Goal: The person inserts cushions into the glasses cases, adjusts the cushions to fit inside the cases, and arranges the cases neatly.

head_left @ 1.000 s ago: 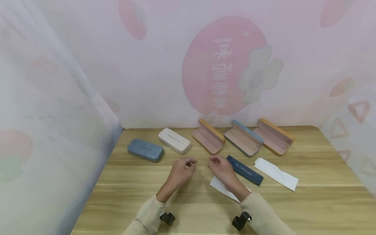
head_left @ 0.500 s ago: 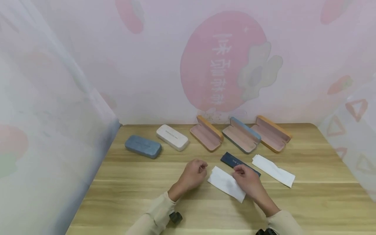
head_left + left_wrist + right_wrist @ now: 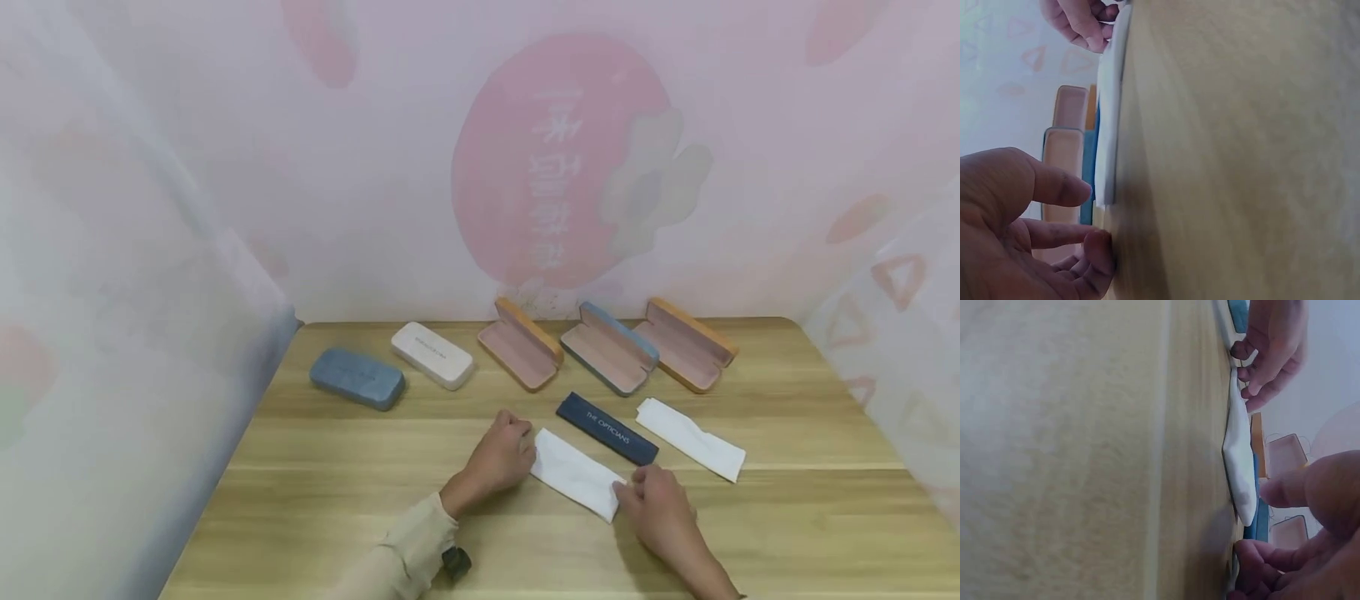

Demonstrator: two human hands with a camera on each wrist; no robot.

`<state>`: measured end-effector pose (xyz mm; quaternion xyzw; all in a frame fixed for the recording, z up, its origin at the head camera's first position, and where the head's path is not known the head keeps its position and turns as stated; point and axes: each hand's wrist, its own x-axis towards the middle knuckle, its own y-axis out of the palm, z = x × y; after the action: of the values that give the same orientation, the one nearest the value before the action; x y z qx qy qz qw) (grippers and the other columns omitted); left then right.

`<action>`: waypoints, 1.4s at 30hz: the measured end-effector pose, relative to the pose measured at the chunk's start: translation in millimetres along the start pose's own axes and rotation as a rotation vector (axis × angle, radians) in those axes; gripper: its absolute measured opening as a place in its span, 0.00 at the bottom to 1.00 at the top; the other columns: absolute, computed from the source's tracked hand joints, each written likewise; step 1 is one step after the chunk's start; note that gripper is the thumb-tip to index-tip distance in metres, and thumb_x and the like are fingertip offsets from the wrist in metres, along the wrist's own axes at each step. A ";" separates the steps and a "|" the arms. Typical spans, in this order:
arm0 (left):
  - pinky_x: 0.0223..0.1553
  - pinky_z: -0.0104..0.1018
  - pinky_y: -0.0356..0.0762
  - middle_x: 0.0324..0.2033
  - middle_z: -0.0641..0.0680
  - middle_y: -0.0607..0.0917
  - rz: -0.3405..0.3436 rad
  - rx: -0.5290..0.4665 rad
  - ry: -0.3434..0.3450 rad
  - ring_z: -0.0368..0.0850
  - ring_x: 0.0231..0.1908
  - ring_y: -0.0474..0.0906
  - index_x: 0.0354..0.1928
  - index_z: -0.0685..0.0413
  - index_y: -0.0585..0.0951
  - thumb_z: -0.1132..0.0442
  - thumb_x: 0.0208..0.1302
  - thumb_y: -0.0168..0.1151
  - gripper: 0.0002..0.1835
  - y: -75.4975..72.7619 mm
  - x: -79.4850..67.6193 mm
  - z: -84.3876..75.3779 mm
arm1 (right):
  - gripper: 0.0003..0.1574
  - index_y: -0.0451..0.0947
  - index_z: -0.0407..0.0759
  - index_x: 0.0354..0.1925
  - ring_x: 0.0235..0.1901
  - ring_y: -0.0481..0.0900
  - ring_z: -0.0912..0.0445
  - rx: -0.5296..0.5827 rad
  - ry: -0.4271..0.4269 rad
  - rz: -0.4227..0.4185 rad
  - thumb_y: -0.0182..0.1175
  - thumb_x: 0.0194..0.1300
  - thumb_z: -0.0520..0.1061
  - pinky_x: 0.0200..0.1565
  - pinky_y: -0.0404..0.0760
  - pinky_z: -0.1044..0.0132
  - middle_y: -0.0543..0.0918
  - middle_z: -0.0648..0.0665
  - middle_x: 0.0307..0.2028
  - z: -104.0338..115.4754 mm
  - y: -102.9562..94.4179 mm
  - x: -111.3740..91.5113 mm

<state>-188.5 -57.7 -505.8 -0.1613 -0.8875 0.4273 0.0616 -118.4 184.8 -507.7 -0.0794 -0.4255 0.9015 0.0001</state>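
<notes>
A folded white cloth (image 3: 576, 473) lies on the wooden table between both hands. At its left end is my left hand (image 3: 498, 454); in the left wrist view the thumb (image 3: 1066, 187) and the bent fingers stand apart around the cloth's end, without a pinch. My right hand (image 3: 660, 508) is at the opposite end. In the right wrist view its thumb (image 3: 1285, 489) and forefinger are spread on either side of the cloth's tip. Just behind lies a navy folded strip (image 3: 607, 429) lettered "THE OPTICIANS". Another folded white cloth (image 3: 692, 440) lies farther right.
Along the back stand three open glasses cases: an orange one (image 3: 521, 354), a blue one (image 3: 607, 358) and another orange one (image 3: 681, 354). A closed white case (image 3: 432, 354) and a closed blue case (image 3: 357, 379) lie at the left. A patterned curtain (image 3: 375, 208) hangs behind the table.
My right hand has moved right and toward me, uncovering the near white cloth and the navy strip. My left hand has shifted right to the cloth's left end.
</notes>
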 end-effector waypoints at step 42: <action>0.36 0.29 0.79 0.31 0.51 0.87 0.009 -0.223 0.060 0.36 0.32 0.80 0.35 0.58 0.84 0.66 0.60 0.68 0.03 3.2 5.2 1.0 | 0.13 0.79 0.31 0.42 0.25 0.82 0.57 0.333 0.123 -0.025 0.64 0.66 0.42 0.29 0.78 0.68 0.87 0.41 0.33 2.3 -10.0 9.8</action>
<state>-192.8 -54.9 -509.0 -0.1839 -0.9265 0.3211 0.0678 -129.1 190.0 -500.0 -0.1279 -0.2706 0.9528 0.0504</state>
